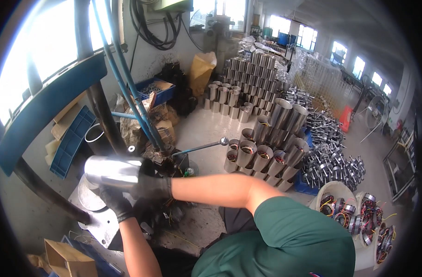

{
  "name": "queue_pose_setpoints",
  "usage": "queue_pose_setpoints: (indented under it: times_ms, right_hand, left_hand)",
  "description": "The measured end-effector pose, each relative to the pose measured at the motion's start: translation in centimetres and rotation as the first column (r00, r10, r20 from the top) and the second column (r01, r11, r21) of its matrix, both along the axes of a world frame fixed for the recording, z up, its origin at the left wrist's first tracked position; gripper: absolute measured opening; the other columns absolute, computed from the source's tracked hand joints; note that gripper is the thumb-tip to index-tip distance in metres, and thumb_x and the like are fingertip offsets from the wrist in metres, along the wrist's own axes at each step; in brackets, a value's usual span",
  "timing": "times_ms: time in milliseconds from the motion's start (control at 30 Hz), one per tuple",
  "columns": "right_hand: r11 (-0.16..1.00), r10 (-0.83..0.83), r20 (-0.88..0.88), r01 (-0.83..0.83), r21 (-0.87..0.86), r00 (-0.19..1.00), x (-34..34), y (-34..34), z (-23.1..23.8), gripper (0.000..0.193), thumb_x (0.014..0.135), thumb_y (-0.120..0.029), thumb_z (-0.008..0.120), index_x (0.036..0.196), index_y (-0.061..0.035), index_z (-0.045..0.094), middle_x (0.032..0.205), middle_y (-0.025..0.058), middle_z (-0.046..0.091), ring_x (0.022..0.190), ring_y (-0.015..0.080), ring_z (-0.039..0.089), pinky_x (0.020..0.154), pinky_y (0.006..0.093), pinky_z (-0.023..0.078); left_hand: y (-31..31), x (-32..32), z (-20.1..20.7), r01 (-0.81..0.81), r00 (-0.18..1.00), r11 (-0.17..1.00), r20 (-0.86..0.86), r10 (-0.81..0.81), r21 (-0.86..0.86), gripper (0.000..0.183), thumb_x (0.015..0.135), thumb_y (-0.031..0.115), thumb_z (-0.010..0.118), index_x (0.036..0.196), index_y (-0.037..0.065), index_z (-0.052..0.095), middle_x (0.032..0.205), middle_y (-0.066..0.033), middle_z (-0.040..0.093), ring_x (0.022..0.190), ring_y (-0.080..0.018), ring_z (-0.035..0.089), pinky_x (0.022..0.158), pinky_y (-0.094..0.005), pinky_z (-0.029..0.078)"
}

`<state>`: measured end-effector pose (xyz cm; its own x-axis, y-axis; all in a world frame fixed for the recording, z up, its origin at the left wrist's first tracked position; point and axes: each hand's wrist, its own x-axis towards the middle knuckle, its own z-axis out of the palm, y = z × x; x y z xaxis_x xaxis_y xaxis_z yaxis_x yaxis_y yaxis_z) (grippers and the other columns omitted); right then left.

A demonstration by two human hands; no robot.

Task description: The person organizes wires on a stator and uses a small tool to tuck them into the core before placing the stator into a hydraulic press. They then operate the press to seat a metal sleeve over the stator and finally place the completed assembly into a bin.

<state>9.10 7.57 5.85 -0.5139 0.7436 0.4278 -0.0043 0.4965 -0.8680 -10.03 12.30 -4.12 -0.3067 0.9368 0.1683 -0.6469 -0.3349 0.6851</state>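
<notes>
A shiny metal cylinder (114, 171) lies nearly sideways in my grasp, above the metal base plate (102, 231) of a blue-framed press (49, 108). My left hand (115, 201), in a black glove, grips the cylinder from below. At the cylinder's right end is my right hand (152, 185), also black-gloved and closed on it; its fingers are partly hidden. Beneath the cylinder, a round metal disc (90, 194) sits on the plate. A lever with a ball end (224, 141) sticks out beyond my right forearm.
Several upright metal cylinders (247, 154) with wires inside stand at the right, near a heap of shafted rotors (331, 164). Wound stators (345, 210) fill sacks at the lower right. More cylinders (252, 76) are stacked behind. A cardboard box (70, 261) lies at the lower left.
</notes>
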Motion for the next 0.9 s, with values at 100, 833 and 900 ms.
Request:
queue_pose_setpoints:
  times_ms: [100,833,900]
  right_hand:
    - [0.746,-0.099,-0.607,-0.345,-0.570,0.789,2.9,-6.6,-0.7,0.058,0.084,-0.005,0.056,0.141,0.0002,0.059,0.127,0.0106,0.068,0.106,0.0168,0.067,0.098,0.0332,0.054]
    - [0.407,-0.668,-0.587,-0.436,-0.803,0.457,4.2,-9.1,-6.1,0.032,0.079,-0.026,0.076,0.098,-0.0014,0.071,0.104,0.0111,0.070,0.092,0.0224,0.063,0.090,0.0355,0.049]
    - [0.347,-0.719,-0.523,-0.416,-0.841,0.459,4.5,-7.6,-7.5,0.032,0.079,-0.026,0.076,0.098,-0.0012,0.071,0.104,0.0107,0.070,0.092,0.0225,0.062,0.090,0.0358,0.049]
  left_hand:
    - [-4.3,3.1,2.4,-0.389,0.893,0.921,-0.249,0.374,-0.010,0.028,0.106,0.024,0.061,0.122,0.000,0.060,0.100,-0.0037,0.065,0.085,-0.0114,0.059,0.073,-0.0269,0.050]
    - [4.7,4.2,9.9,-0.458,-0.545,0.883,-0.753,-0.368,-0.100,0.042,0.089,0.043,0.063,0.112,0.012,0.078,0.119,-0.0180,0.075,0.117,-0.0374,0.068,0.101,-0.0443,0.051]
    - [4.5,7.0,10.3,-0.413,-0.653,0.909,-0.678,-0.339,-0.056,0.037,0.085,0.039,0.065,0.111,0.015,0.079,0.118,-0.0185,0.075,0.118,-0.0381,0.068,0.102,-0.0451,0.052]
